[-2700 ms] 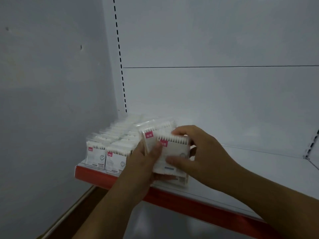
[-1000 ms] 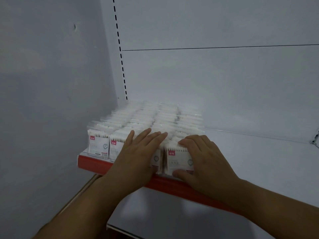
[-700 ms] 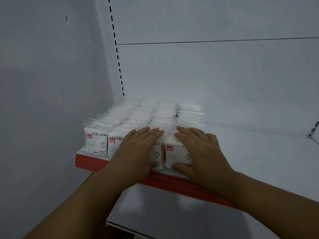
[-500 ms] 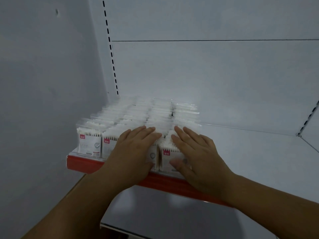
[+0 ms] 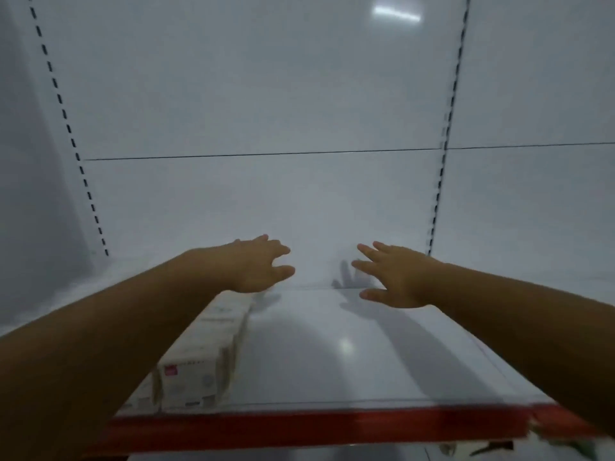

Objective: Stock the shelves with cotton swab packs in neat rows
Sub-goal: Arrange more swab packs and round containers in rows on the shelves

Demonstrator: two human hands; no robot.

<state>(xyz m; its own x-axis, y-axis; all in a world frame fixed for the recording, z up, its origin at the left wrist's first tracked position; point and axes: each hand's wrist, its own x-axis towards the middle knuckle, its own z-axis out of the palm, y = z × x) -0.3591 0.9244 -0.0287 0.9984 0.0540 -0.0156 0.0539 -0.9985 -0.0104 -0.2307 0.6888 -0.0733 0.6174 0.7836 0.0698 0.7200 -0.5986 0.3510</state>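
A row of white cotton swab packs (image 5: pixel 203 354) with red labels runs from the shelf's front edge toward the back, mostly hidden under my left forearm. My left hand (image 5: pixel 259 262) hovers above the far end of that row, fingers spread and holding nothing. My right hand (image 5: pixel 392 277) hangs over the bare part of the white shelf (image 5: pixel 349 354) to the right, fingers also spread and holding nothing. Neither hand touches a pack.
The shelf has a red front strip (image 5: pixel 332 424) and a white back panel (image 5: pixel 266 201) with slotted uprights at left (image 5: pixel 83 174) and right (image 5: pixel 439 181). A side wall stands at the far left. Some blurred items show below the strip at bottom right.
Both hands have lifted off the fronts of the packs and reached deeper over the shelf, spread apart. The view has swung right, showing the bare shelf beside the rows.
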